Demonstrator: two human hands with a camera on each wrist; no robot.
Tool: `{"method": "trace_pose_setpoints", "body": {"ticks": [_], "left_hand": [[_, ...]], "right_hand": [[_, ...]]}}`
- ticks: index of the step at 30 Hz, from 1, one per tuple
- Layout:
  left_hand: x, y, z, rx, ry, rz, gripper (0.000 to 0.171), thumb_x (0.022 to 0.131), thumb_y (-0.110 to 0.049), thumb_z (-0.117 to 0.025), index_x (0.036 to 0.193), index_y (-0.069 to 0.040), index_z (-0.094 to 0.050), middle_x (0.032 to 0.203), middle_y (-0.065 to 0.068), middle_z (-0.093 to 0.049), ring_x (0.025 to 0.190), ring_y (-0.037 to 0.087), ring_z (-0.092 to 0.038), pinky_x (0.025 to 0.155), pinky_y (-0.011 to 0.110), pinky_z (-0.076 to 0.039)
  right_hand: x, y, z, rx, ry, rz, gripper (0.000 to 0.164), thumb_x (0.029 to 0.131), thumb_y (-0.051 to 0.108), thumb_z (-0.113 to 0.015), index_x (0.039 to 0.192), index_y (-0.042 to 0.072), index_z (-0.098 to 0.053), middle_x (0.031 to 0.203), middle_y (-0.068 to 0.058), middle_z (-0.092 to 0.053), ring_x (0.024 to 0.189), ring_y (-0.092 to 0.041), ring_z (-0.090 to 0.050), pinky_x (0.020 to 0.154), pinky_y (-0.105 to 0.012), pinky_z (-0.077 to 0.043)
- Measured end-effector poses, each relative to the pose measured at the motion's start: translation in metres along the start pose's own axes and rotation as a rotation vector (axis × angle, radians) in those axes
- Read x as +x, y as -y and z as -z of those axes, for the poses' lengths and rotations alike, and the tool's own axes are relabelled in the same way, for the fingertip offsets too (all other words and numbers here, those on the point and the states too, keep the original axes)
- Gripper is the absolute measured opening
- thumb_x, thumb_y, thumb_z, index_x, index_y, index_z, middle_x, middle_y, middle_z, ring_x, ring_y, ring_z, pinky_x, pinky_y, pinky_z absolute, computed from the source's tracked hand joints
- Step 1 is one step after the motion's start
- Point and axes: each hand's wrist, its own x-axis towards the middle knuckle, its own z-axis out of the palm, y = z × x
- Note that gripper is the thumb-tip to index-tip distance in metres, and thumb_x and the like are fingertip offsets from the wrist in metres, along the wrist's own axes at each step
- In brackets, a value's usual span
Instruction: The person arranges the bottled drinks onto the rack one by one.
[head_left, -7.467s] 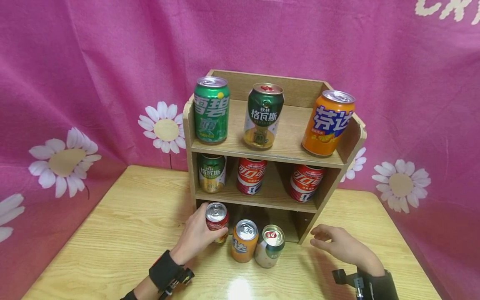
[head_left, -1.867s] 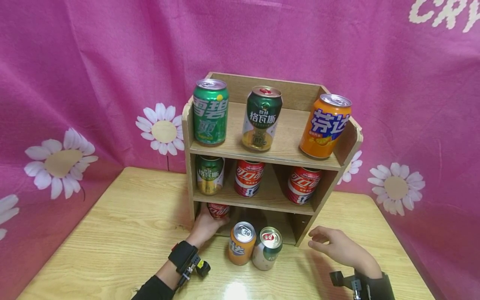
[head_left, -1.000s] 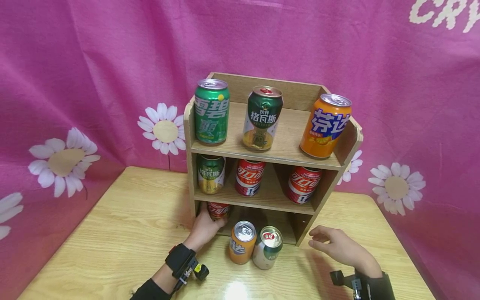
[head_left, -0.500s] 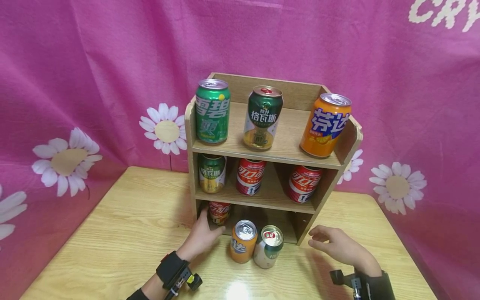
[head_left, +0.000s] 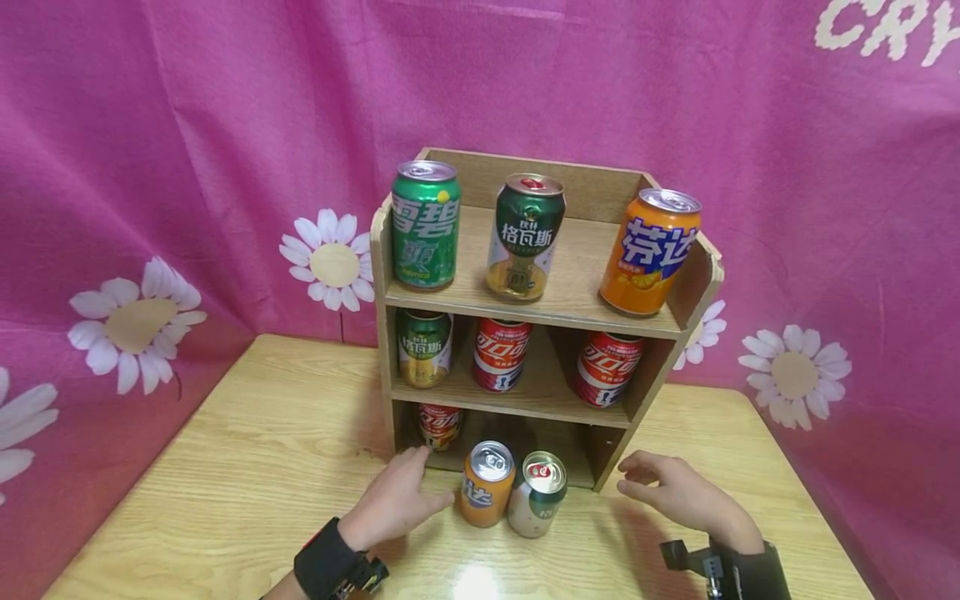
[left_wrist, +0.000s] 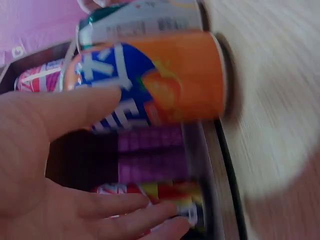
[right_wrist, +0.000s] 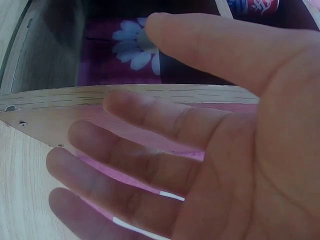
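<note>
My left hand (head_left: 396,502) hovers in front of the shelf's bottom level with its fingers spread, holding nothing. Just beyond its fingertips a red cola can (head_left: 439,426) stands at the left of that level. To the right of the thumb an orange soda can (head_left: 487,485) stands on the table, beside a green-and-cream kvass can (head_left: 537,495). In the left wrist view the thumb overlaps the orange soda can (left_wrist: 175,80); whether they touch I cannot tell. My right hand (head_left: 678,490) is held loosely near the shelf's lower right corner, and its palm shows bare in the right wrist view.
The wooden shelf (head_left: 510,406) carries a green Sprite can (head_left: 425,227), a kvass can (head_left: 527,237) and an orange can (head_left: 651,252) on top. Its middle level has a kvass can (head_left: 424,348) and two red cola cans (head_left: 502,355). A pink flowered cloth (head_left: 225,125) hangs behind.
My left hand carried the red cola can from the table front into the bottom level's left side, let go, and drew back toward me. The right hand has hardly moved.
</note>
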Motion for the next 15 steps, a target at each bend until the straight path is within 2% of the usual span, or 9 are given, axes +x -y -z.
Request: {"method": "trace_pose_setpoints", "body": {"ticks": [2,4,11,15], "left_hand": [[0.000,-0.004,-0.002,-0.018,0.037,-0.020,0.082,0.080,-0.038,-0.074,0.137,0.009,-0.038,0.137,0.030,-0.040,0.126,0.046,-0.037,0.098,0.058,-0.034],[0.002,-0.007,-0.007,-0.080,0.050,-0.046,0.085,0.078,-0.040,-0.075,0.139,0.005,-0.037,0.138,0.028,-0.040,0.127,0.044,-0.037,0.098,0.057,-0.035],[0.013,-0.015,-0.030,-0.373,0.033,-0.152,0.085,0.077,-0.030,-0.079,0.140,-0.001,-0.029,0.128,0.018,-0.047,0.115,0.032,-0.050,0.093,0.047,-0.043],[0.015,-0.021,-0.042,-0.429,-0.002,-0.166,0.087,0.073,-0.030,-0.082,0.138,-0.004,-0.029,0.120,0.011,-0.049,0.107,0.026,-0.053,0.087,0.043,-0.045]], "right_hand": [[0.000,0.000,0.000,0.003,0.006,-0.012,0.031,0.090,0.027,-0.064,0.107,0.001,-0.062,0.096,-0.001,-0.065,0.091,-0.022,-0.061,0.077,-0.037,-0.050],[0.000,-0.001,-0.001,0.003,0.006,-0.008,0.032,0.090,0.028,-0.064,0.107,0.001,-0.062,0.097,-0.001,-0.065,0.091,-0.022,-0.061,0.076,-0.036,-0.050],[0.000,-0.002,-0.002,-0.002,-0.006,0.021,0.031,0.091,0.029,-0.063,0.106,0.002,-0.062,0.096,0.000,-0.065,0.091,-0.022,-0.061,0.076,-0.034,-0.050],[0.001,-0.001,-0.002,0.005,0.000,0.009,0.030,0.091,0.027,-0.063,0.107,0.002,-0.062,0.097,-0.001,-0.065,0.092,-0.022,-0.061,0.076,-0.035,-0.050]]}}
